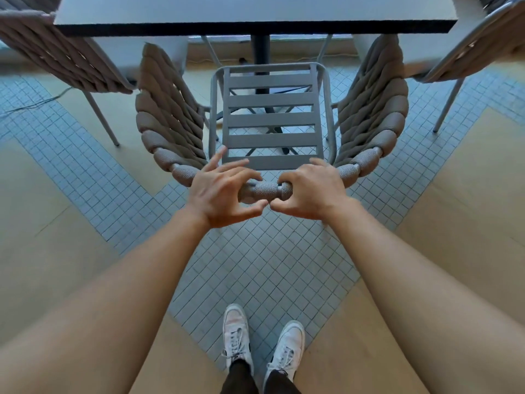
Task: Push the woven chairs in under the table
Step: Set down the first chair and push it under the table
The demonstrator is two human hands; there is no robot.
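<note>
Left hand (224, 191) spread, right hand (309, 191) curled.

Both hands at center frame: left hand (220, 191) spread loose, right hand (308, 191) curled on the woven chair (170, 120) back, table (252, 18) up top.

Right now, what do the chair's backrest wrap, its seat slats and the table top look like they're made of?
Backrest wrap: thick cord in a mesh fabric sleeve, matte taupe, woven around a grey, probably metal, tube; the knit texture shows between both hands.
Seat slats: flat grey bars with an even matte coat, probably painted metal.
Table top: smooth pale slab with a dark edge, perhaps laminate; unsure.
</note>
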